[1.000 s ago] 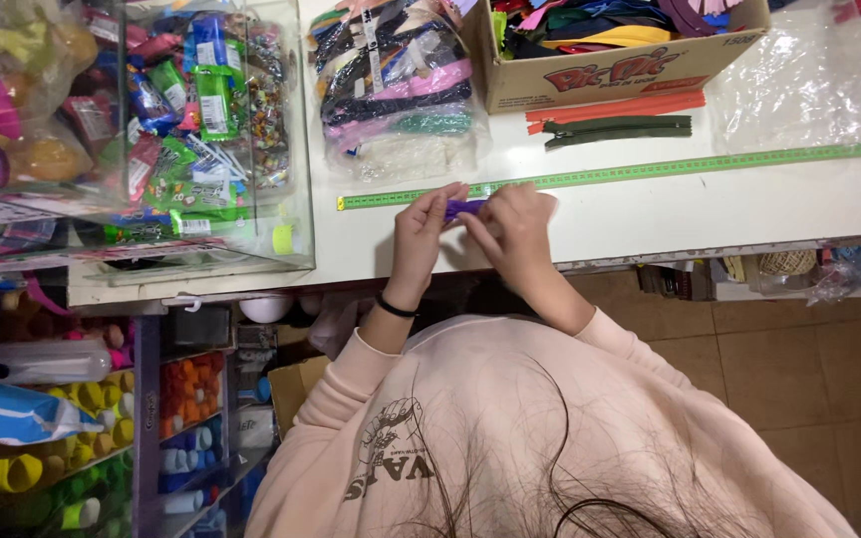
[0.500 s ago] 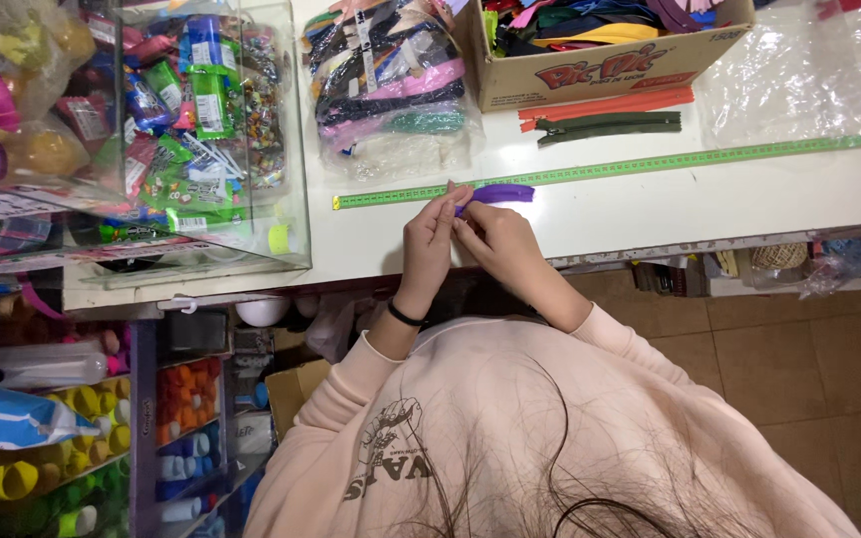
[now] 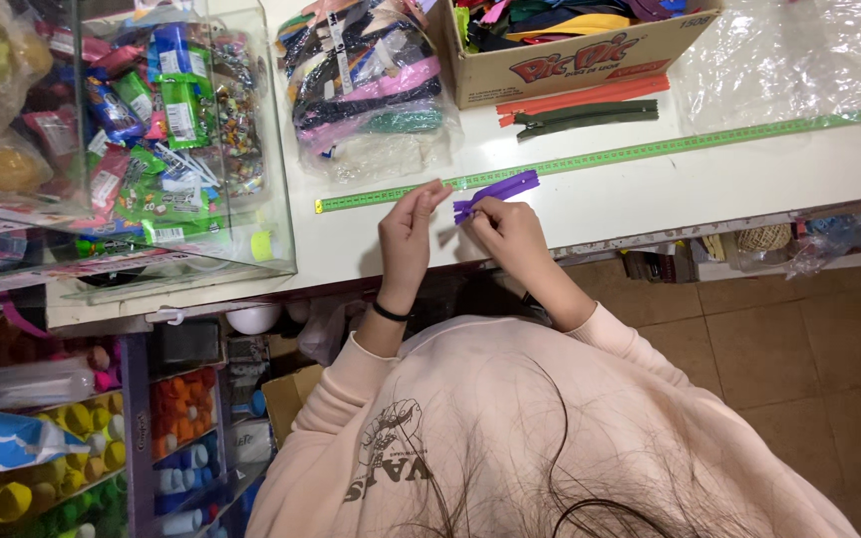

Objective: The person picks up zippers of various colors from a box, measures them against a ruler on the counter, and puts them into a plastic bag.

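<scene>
Two hands, right hand (image 3: pixel 510 231) pinching purple zipper (image 3: pixel 496 193), left hand (image 3: pixel 408 234) now released, fingers loose

The purple zipper (image 3: pixel 495 192) is a short, narrow fabric strip, uniform purple along its visible length. It is closed as far as can be seen; the slider is not discernible. It lies slanted, its left end lower, its right end raised toward the far side. The left end is pinched at the fingers; the remainder extends right, over the white counter (image 3: pixel 650 189), crossing the green measuring tape (image 3: pixel 650 151).
</scene>
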